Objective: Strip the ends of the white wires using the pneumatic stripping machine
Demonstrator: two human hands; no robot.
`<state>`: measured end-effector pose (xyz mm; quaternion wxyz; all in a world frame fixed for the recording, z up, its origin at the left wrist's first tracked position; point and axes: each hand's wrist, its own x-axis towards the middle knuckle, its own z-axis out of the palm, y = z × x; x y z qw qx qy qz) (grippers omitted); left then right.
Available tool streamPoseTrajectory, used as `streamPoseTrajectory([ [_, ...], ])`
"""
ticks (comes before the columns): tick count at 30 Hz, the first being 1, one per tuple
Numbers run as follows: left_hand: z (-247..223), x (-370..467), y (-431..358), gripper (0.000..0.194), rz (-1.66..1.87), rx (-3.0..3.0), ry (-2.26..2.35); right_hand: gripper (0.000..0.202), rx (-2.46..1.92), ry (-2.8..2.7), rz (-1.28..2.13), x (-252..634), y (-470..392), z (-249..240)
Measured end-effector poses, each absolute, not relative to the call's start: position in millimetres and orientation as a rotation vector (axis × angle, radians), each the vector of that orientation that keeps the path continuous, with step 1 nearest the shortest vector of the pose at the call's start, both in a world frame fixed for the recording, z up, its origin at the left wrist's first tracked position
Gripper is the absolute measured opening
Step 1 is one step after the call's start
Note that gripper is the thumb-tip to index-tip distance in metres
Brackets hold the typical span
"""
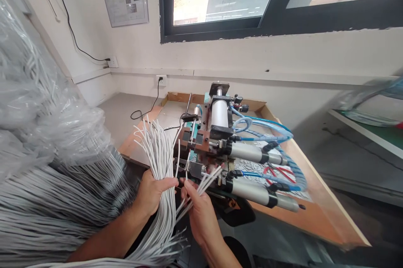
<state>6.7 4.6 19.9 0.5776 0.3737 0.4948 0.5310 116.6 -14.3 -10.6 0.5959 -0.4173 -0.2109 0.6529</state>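
A thick bundle of white cables [159,154] rises through the grip of my left hand [154,190], whose fingers are wrapped round it. Close by on the right, my right hand [198,205] pinches a few separate white cables [210,179] that stick out to the upper right. One single cable stands up from near my right fingertips toward the machine jaws. Just beyond both hands is a pneumatic wire-stripping machine [200,139] with silver cylinders. The bundle's lower ends hang down and spread below my hands.
A large pile of grey-white cables [56,213], partly under clear plastic [50,104], fills the left. The machine stands in a low-walled wooden tray [317,180] with white scraps and red pieces [278,172]. Blue air hoses [267,127] loop right. A shelf [371,131] juts out at far right.
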Motion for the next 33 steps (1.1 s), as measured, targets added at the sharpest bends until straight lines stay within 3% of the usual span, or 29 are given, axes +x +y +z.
streamPoseTrajectory([
  [20,18,7,0,0.013,1.223,0.873,1.060,0.021,-1.010,-0.310,1.503,116,-9,-12],
  [26,17,6,1,0.012,1.208,0.891,1.051,0.024,-0.881,-0.465,1.713,116,-8,-11],
  [29,18,5,1,0.012,1.225,0.853,1.056,0.029,-0.946,-0.689,1.623,115,-13,-12],
  [33,21,3,5,0.016,1.351,0.857,1.114,0.020,-1.062,-0.832,1.448,115,-19,-20],
])
